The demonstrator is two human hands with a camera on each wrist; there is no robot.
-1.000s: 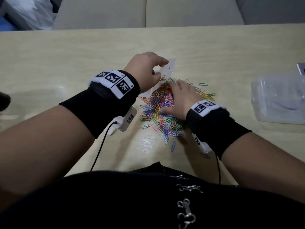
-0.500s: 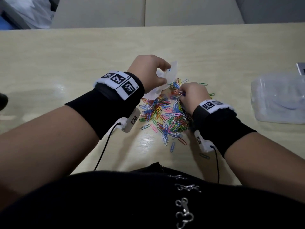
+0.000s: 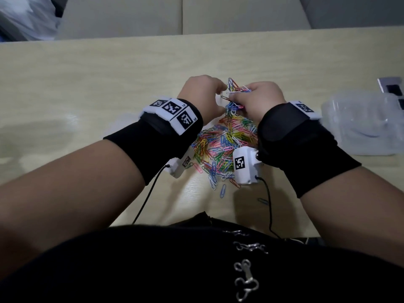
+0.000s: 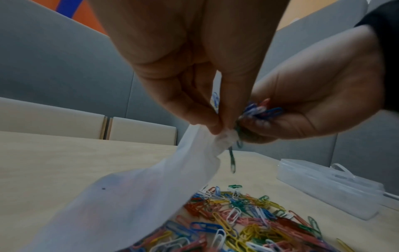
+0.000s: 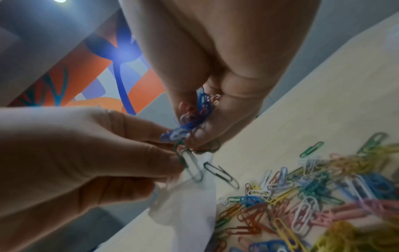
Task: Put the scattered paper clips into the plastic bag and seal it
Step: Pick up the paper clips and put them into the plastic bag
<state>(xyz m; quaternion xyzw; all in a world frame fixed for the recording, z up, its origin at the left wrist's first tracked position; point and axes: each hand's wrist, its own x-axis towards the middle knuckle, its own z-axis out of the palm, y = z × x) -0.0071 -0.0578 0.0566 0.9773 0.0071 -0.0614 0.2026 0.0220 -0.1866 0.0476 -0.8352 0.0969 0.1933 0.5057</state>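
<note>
A heap of coloured paper clips (image 3: 225, 147) lies on the table between my wrists, also seen close up as the heap (image 4: 248, 221) and the heap (image 5: 313, 191). My left hand (image 3: 203, 95) pinches the top edge of the small clear plastic bag (image 4: 138, 192), which hangs down to the table. My right hand (image 3: 258, 99) grips a bunch of clips (image 3: 236, 88) right at the bag's mouth; the bunch (image 5: 194, 116) sticks out between its fingers. A few clips (image 5: 194, 163) dangle by the bag's opening. The bag is mostly hidden in the head view.
A clear plastic box (image 3: 363, 125) stands on the table (image 3: 87, 84) to the right; the same box (image 4: 330, 185) shows in the left wrist view. Loose clips (image 3: 223, 190) lie near the table's front edge. Cream seats (image 3: 181, 16) stand beyond the far edge.
My right hand closed on a bunch of clips in the heap, lifted it and brought it up to the bag's mouth. My left hand raised the bag's top edge.
</note>
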